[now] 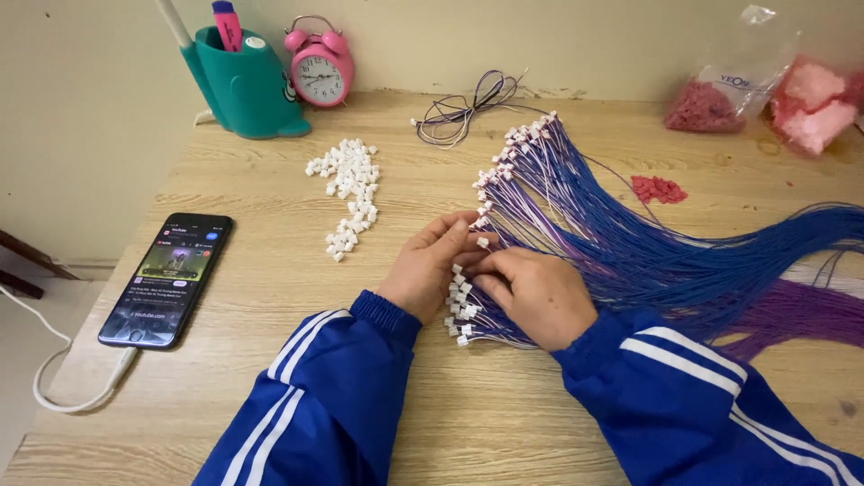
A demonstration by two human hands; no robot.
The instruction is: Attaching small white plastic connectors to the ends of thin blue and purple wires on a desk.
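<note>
Left hand (430,270), right hand (533,295) both pinch-closed on one white plug (483,242) at wire bundle (630,252); many wires plugged, loose plug pile (349,193) remaining on surface (270,270).

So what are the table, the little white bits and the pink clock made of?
Table: looks like pale wood or a wood-look board, matte, with grain lines. White bits: probably hard plastic, small blocky pieces, evenly white. Clock: glossy pink shell, painted metal or plastic; the look leaves it open.

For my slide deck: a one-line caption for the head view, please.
Both hands, left and right, pinch a white connector on blue-purple wires.
</note>
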